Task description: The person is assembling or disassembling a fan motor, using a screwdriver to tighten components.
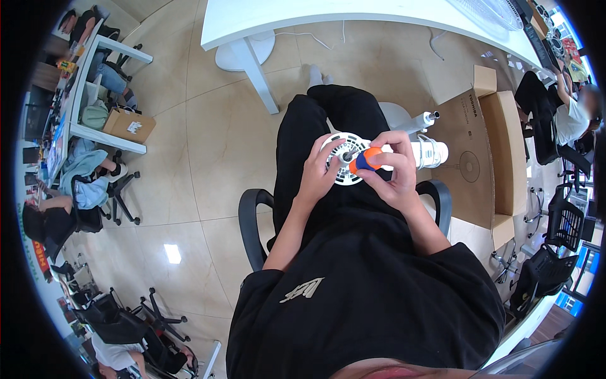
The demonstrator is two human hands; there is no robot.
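Left hand point(315, 174) holds a white slotted disc point(344, 175); right hand point(399, 175) pinches an orange-and-blue knob point(362, 163) (toward the disc's three o'clock).

Bare to the sleeves, the left forearm point(290, 234) and right forearm point(424, 223) slant inward and forward, bringing the hands near each other. The left hand point(315, 174) curves in a grip, its back partly showing, fingers bent inward. The right hand point(399, 172) pinches, thumb set opposite its crooked fingers.
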